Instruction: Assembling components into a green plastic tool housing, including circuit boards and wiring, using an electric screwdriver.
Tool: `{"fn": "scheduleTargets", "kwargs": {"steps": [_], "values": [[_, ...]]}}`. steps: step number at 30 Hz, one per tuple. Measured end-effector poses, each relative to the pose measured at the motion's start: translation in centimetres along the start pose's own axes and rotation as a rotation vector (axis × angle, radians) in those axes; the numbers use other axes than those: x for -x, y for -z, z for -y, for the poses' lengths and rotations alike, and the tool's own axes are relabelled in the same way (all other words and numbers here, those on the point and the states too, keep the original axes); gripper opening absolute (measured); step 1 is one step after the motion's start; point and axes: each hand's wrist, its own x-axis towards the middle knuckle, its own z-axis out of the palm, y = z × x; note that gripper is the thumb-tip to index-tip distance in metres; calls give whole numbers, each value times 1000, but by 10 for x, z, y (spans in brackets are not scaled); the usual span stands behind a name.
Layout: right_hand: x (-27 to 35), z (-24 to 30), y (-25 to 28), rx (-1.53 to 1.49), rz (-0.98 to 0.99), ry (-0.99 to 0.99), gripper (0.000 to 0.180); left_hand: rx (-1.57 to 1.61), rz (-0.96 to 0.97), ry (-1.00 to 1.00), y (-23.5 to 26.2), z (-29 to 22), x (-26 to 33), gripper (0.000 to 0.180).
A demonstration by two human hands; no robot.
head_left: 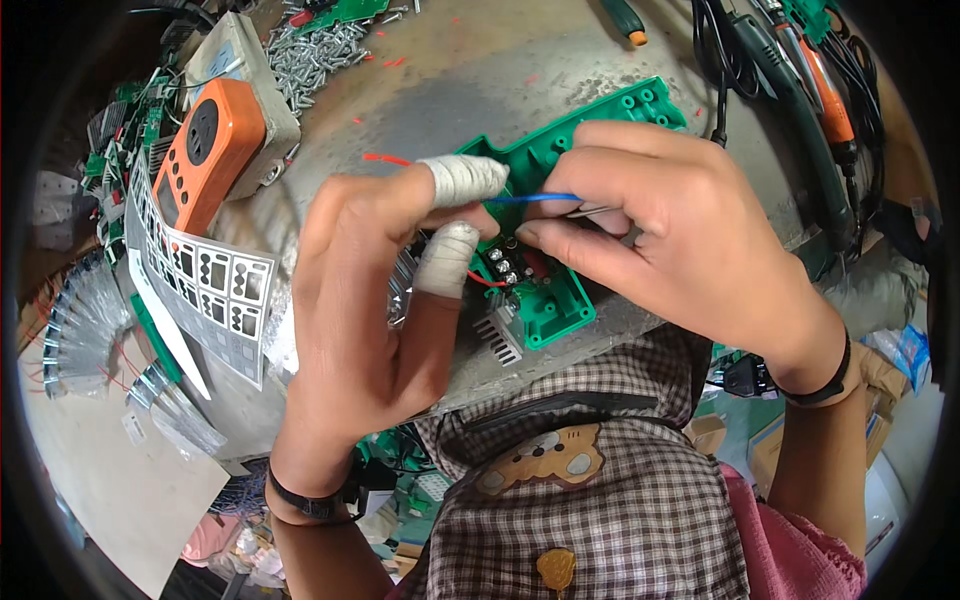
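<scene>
A green plastic housing (560, 300) with a terminal block and a finned metal heat sink (497, 335) lies on the grey worktable (470, 90) near its front edge. My left hand (370, 300), its thumb and forefinger wrapped in white tape, rests against the housing's left side, with a thin blue wire (530, 198) running from its taped fingertip. My right hand (660, 230) covers the housing's middle and pinches the other end of that blue wire above the terminal block. Thin red wires (385, 158) run under my left hand.
An orange device (205, 150) leans on a grey box at the left, above a sheet of stickers (205, 290). A pile of screws (320, 55) lies at the back. Electric screwdrivers and black cables (800, 90) hang at the right. Metal parts (85, 320) lie at the far left.
</scene>
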Motion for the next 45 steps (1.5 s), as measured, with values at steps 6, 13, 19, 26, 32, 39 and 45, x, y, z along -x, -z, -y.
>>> {"fn": "scheduleTargets", "kwargs": {"steps": [6,13,19,26,32,39,45], "values": [[3,-12,-2,-36,-5,84,17,-47,130,223,9,-15,-22,56],[6,3,-2,-236,-83,-111,55,-74,257,204,10,-6,-37,80],[9,5,10,-176,0,-166,64,19,363,310,8,1,-29,87],[87,-84,96,611,-384,-545,63,149,314,158,2,12,-31,80],[56,-21,137,-675,-668,-408,61,160,272,161,0,22,-29,77],[-31,61,38,-1120,-339,178,55,140,268,186,-6,28,-21,76],[-50,59,23,-989,-74,211,43,91,241,42,-7,29,-25,76]]}}
